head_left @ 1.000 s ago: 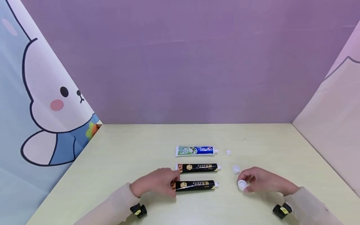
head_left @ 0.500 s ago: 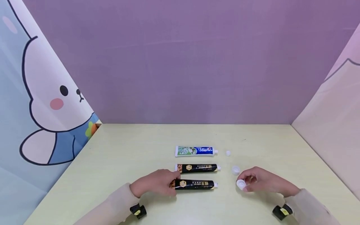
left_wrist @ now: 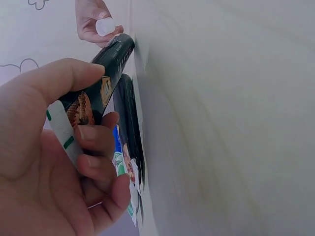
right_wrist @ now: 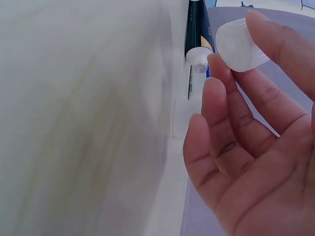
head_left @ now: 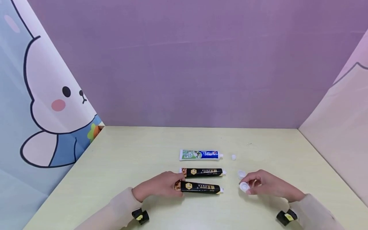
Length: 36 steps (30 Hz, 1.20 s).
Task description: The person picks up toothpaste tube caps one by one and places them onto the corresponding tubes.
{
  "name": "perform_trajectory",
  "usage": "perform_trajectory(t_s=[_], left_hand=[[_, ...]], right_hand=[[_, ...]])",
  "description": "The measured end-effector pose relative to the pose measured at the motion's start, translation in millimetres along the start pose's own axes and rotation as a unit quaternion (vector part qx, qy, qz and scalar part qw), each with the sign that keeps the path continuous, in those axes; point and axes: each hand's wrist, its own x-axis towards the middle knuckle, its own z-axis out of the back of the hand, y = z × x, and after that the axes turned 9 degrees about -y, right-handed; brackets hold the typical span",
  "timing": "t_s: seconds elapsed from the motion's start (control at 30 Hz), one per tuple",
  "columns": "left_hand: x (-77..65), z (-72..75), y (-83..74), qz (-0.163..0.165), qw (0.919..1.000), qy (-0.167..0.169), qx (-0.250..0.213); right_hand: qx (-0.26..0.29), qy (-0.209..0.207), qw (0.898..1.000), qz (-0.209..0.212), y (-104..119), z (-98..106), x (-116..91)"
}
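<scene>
Between the left hand (head_left: 161, 184) and the right hand (head_left: 267, 183) extends a black tube (head_left: 198, 187), gripped at its tail end (left_wrist: 61, 127) by the left hand. The right hand pinches a white cap (head_left: 244, 186), apart from the tube. A gold hexagon (head_left: 188, 186) and lettering (head_left: 205, 187) mark the tube's side; its nozzle (head_left: 221, 190) is white. The long axis runs from hand to hand, the nozzle pointing toward the right hand.

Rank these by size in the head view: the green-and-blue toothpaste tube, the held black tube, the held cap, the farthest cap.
1. Green-and-blue toothpaste tube and held black tube, partly covered by the left hand: too alike to rank
2. Held cap
3. Farthest cap
</scene>
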Motion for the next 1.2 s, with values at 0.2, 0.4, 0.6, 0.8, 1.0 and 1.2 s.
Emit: perform_trajectory(t_s=[0.2, 0.4, 0.6, 0.8, 1.0, 1.2], left_hand=[[0.3, 0.4, 3.4, -0.013, 0.9998, -0.012, -0.005], [2.7, -1.5, 5.6, -0.022, 0.9994, -0.016, -0.021], [3.9, -0.7, 6.4, -0.028, 0.9983, -0.019, -0.046], [4.4, -0.3, 8.3, -0.03, 0.9966, -0.024, -0.073], [4.2, -1.4, 11.6, -0.029, 0.994, -0.017, -0.104], [3.4, -0.4, 17.7, -0.026, 0.9944, -0.023, -0.099]], right_hand=[[-0.004, -0.012, 1.0, -0.001, -1.6, -1.8, 1.8], [-0.015, -0.028, 0.999, -0.006, -3.1, -3.6, 1.7], [-0.018, -0.037, 0.999, 0.0, -2.8, -3.3, 1.1], [-0.018, -0.048, 0.999, -0.002, -3.2, -4.0, 1.7], [-0.014, -0.054, 0.998, -0.015, -4.4, -5.0, 1.8], [-0.005, -0.06, 0.998, -0.01, -4.1, -7.2, 4.7]])
